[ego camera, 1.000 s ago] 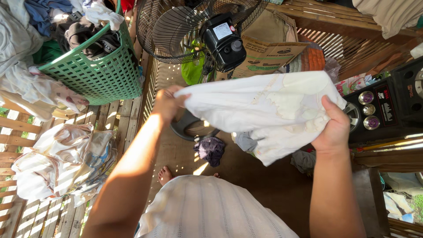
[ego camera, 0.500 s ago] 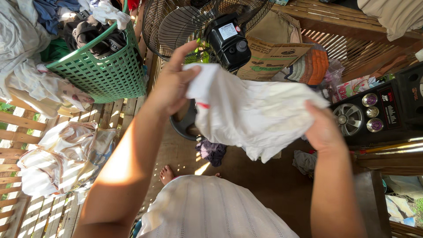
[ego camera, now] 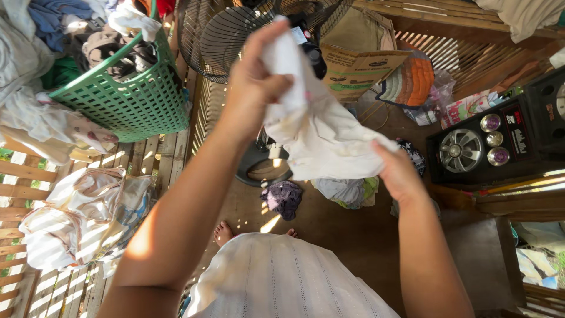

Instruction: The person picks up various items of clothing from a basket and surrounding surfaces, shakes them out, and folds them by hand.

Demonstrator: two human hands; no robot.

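Gripping a white cloth in mid-air, the left hand pinches its top end up by the black fan while the right hand clamps the lower corner, hands well apart. Risk: the loose middle likely sags or slips if either pinch eases, dropping onto the wooden floor among the scattered clothes, or the raised end may brush the fan grille.

White cloth hides fan hub; basket cut off.
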